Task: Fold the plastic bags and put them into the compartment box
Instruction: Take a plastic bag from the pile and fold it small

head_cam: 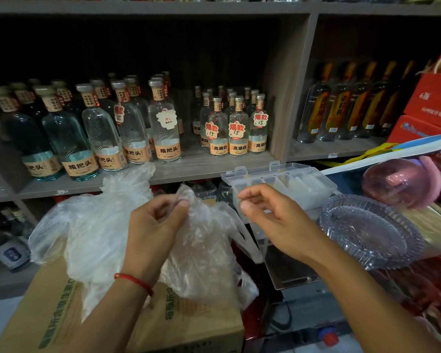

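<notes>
A heap of crumpled clear plastic bags (94,225) lies on a cardboard box (51,314) in front of me. My left hand (155,228) pinches one bag's upper edge (186,197) between thumb and fingers. My right hand (270,220) hovers just right of that bag with fingers loosely curled and thumb near the fingertips; nothing shows between them. Behind the right hand stands the clear compartment box (326,186), lid open, with pale folded bags in its right compartments.
Shelves with several glass liquor bottles (163,128) fill the background. A glass dish (369,230) sits at the right, beside a pink round container (397,184) and red cartons (433,98). A metal scale platform (290,268) lies under the compartment box.
</notes>
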`<state>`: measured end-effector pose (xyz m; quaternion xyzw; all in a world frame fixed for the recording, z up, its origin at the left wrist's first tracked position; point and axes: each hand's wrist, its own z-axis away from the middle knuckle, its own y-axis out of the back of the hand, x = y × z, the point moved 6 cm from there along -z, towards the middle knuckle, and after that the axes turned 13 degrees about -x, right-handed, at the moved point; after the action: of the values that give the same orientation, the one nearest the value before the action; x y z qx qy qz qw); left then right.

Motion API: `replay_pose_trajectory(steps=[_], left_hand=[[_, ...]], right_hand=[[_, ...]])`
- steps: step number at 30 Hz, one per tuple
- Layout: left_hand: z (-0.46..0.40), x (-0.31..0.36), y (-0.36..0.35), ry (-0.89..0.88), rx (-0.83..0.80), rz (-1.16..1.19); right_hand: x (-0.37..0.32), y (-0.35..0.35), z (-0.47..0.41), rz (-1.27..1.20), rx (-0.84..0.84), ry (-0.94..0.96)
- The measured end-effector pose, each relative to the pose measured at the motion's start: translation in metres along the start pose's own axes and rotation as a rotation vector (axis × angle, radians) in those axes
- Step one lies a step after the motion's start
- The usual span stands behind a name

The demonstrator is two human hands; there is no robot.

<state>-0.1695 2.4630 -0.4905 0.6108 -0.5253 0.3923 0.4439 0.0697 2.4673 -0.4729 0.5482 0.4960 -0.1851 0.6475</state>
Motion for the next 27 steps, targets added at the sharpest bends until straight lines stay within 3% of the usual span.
replay_pose_trajectory(steps=[4,6,9,15,27], left_hand=[[-0.001,-0.01,0.014,0.044,0.054,0.16],[-0.002,-0.013,0.016,0.059,0.068,0.209],[-0.002,-0.017,0.015,0.088,0.069,0.267],[-0.004,-0.019,0.018,0.127,0.089,0.309],[-0.003,-0.014,0.023,0.135,0.073,0.359]], right_hand=[[0.009,-0.008,0.003,-0.166,-0.189,-0.137],[0.01,-0.01,0.007,-0.122,-0.227,-0.148],[0.012,-0.008,0.006,0.053,-0.128,-0.14],[0.021,0.024,0.007,0.02,0.145,-0.117],[0.044,0.068,0.025,-0.016,0.196,-0.156]])
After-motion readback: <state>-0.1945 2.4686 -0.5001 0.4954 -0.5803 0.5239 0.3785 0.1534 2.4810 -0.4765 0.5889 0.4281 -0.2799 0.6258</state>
